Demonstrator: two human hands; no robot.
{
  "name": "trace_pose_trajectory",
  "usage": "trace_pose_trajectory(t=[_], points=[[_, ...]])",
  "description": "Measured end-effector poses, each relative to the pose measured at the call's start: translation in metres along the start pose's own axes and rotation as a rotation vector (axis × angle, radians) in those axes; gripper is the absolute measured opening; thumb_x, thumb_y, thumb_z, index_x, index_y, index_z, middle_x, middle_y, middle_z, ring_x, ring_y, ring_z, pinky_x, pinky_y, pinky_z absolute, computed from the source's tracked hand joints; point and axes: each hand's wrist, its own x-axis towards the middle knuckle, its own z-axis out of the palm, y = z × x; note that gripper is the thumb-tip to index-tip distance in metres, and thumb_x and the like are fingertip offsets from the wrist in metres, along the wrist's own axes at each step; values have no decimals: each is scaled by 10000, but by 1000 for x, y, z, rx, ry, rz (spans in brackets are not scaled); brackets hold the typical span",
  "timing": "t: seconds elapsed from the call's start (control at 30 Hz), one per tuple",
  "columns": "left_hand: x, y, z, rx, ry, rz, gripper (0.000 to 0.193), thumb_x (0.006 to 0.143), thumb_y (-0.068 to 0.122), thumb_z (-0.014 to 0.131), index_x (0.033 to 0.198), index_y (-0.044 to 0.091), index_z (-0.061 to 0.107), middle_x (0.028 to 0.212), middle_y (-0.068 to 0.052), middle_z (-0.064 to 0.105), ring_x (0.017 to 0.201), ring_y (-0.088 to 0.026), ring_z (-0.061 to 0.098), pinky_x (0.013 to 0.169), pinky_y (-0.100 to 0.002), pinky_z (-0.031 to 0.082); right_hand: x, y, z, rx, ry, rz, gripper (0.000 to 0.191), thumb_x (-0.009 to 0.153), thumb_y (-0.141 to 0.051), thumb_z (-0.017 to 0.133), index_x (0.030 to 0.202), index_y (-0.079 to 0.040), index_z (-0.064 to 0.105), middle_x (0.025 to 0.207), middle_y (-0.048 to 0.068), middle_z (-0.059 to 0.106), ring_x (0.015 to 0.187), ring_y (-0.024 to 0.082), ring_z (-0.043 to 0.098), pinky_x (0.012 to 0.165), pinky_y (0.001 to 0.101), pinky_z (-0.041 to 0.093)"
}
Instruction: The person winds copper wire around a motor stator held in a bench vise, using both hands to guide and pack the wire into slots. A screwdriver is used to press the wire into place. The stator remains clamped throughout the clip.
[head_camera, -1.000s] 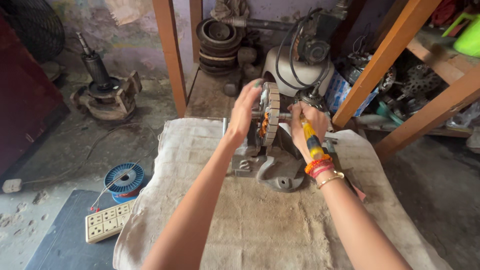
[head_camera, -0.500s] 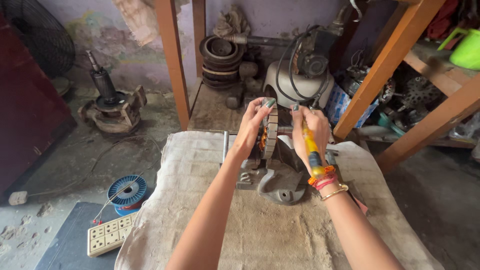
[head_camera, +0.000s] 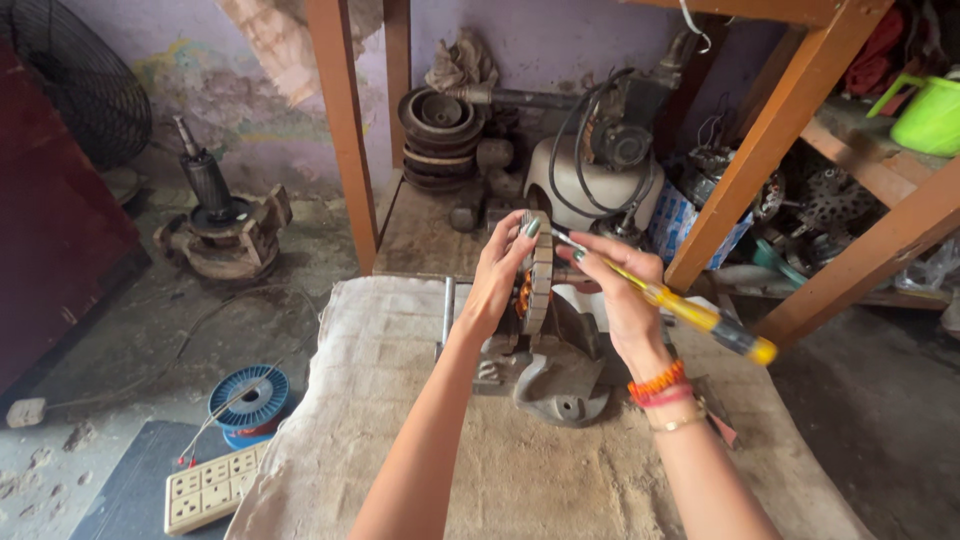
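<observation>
Cluttered workshop, cloth-covered bench (head_camera: 400, 420): motor core (head_camera: 541, 280) clamped upright in a vise (head_camera: 550, 375) near the far edge.
Left hand (head_camera: 500, 270) grips the core; right hand (head_camera: 625, 290) grips a yellow screwdriver (head_camera: 690, 315), whose tip could slip and nick the copper winding (head_camera: 522, 296) or fingers.

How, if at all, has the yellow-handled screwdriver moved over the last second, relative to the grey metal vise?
Yes. The yellow-handled screwdriver has swung its handle end out rightward, away from the grey metal vise.

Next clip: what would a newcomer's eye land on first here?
Dead centre, the left hand steadies an upright ring-shaped stator clamped in a grey vise on the cloth-covered table. The right hand works at it with a yellow-handled screwdriver. At lower left, a blue wire spool sits on the floor.
</observation>
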Motion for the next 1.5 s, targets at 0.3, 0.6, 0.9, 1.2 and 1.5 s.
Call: trace_pose_trajectory(t=[0.3, 0.6, 0.9, 1.2, 1.5], points=[[-7, 1, 3, 37, 33, -12, 645, 954, 418, 613, 1497, 101, 469, 1395, -136, 595, 1308, -244, 551, 1120, -377, 386, -38, -37, -8, -290, 45, -121, 232, 1003, -113, 642, 1007, 82, 768, 826, 109, 793, 762, 102, 695, 755, 219, 546], [-10, 3, 2, 68, 27, -18, 685, 941, 471, 593, 1501, 102, 458, 1434, -150, 574, 1336, -255, 537, 1140, -394, 378, -33, -64, 8, -486, -58, -36, 227, 952, -138, 662, 863, 12, 806, 721, 57, 784, 600, 89, 609, 553, 243, 459], [-9, 0, -3, 53, 7, 16, 676, 961, 449, 585, 1508, 79, 442, 1459, -140, 552, 1363, -246, 508, 1159, -386, 353, -27, -90, 15, -657, -190, -155, 250, 926, -179, 663, 793, 9, 759, 706, 40, 796, 635, 77, 718, 618, 245, 550], [-11, 4, -2, 45, -13, 34, 646, 973, 428, 573, 1497, 69, 453, 1449, -142, 573, 1345, -244, 528, 1158, -376, 361, -23, -97, 16, -715, -217, -139, 249, 905, -215, 673, 807, -6, 766, 672, 40, 784, 574, 79, 714, 554, 258, 544], [-13, 9, -1, 92, 17, -27, 671, 957, 454, 555, 1516, 102, 436, 1457, -116, 565, 1347, -233, 526, 1142, -380, 365, -10, -107, 23, -798, -302, -174, 284, 890, -206, 635, 721, -2, 739, 590, 69, 737, 525, 120, 718, 536, 290, 550]])
